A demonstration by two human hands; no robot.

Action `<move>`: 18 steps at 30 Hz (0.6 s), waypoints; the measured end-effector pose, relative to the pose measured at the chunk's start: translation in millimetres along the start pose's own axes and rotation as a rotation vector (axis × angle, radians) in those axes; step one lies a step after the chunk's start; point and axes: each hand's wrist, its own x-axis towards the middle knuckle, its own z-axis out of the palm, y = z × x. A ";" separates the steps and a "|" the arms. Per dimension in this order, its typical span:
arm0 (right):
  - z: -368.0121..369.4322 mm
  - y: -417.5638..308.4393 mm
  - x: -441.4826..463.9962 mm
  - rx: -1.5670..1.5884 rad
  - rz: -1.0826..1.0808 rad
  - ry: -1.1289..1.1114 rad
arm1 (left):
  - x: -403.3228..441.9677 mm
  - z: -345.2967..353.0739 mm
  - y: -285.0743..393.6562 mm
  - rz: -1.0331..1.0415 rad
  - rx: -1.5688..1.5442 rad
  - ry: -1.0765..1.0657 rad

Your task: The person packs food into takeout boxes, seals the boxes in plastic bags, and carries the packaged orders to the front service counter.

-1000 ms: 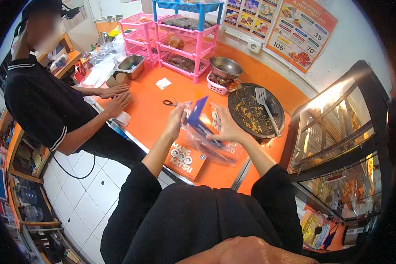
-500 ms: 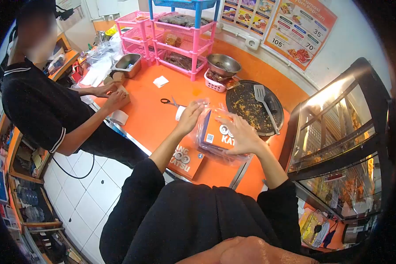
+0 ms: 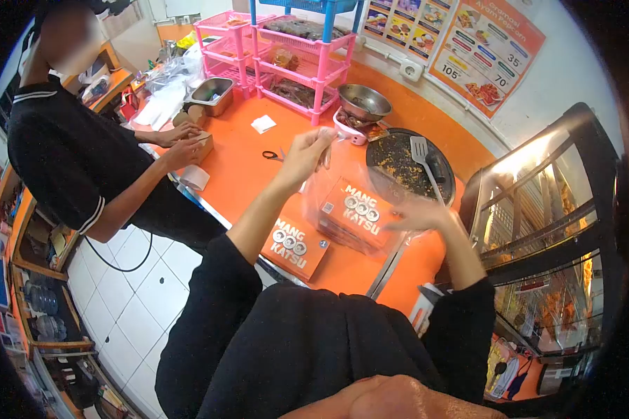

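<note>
My left hand (image 3: 310, 155) is closed on the upper edge of a clear plastic bag (image 3: 313, 195) and holds it up. Inside the bag lies an orange box (image 3: 360, 213) with white "MANG KATSU" lettering, resting on the orange table. My right hand (image 3: 421, 215), smeared by motion, is at the right side of the bag; its fingers look spread, and whether they touch the bag is unclear. A second orange box (image 3: 293, 250) sits on the table at the front left. Black-handled scissors (image 3: 272, 155) lie behind my left forearm, partly hidden.
A co-worker (image 3: 84, 153) at the left handles a small brown box (image 3: 204, 145). Behind are pink racks (image 3: 319, 77), a metal bowl (image 3: 365, 102) and a metal container (image 3: 213, 96). A round black tray (image 3: 398, 164) with a spatula (image 3: 419, 150) and a glass display case (image 3: 538, 202) stand right.
The box inside the bag has come down flat on the table. My left hand has lifted the bag's edge, and my right hand has moved off the box to the right.
</note>
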 end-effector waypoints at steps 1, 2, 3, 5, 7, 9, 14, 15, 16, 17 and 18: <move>0.9 32.7 -1.3 0.031 -0.001 -0.001 | 1.9 -0.2 2.0 0.024 0.030 -0.015; -37.9 7.9 -40.1 0.164 0.000 0.014 | 0.9 3.5 8.8 0.049 0.039 -0.042; -60.1 -2.1 -65.4 0.280 0.105 0.097 | 0.0 9.0 19.7 0.075 0.048 -0.071; -69.3 -19.0 -81.2 0.223 0.171 0.417 | -0.1 10.2 27.2 0.091 0.046 -0.105; -55.5 -55.9 -81.6 -0.134 0.076 0.893 | 3.4 4.8 28.8 0.078 0.030 -0.115; -29.2 -100.4 -41.8 -0.225 -0.100 1.448 | 3.1 7.6 27.0 0.129 -0.005 -0.108; 76.3 -197.0 73.0 0.347 -0.297 0.511 | -0.2 -1.4 26.2 0.107 0.082 -0.103; 89.3 -205.5 89.2 0.235 -0.249 0.481 | 0.5 -7.3 20.6 0.087 0.128 -0.086; 98.6 -212.5 102.1 0.122 -0.200 0.454 | 2.0 -13.2 17.9 0.072 0.173 -0.068; 102.3 -216.9 109.3 0.006 -0.149 0.423 | 1.2 -16.3 18.2 0.071 0.167 -0.050; 103.3 -218.0 114.2 0.026 -0.136 0.390 | -0.7 -18.2 17.3 0.070 0.156 -0.032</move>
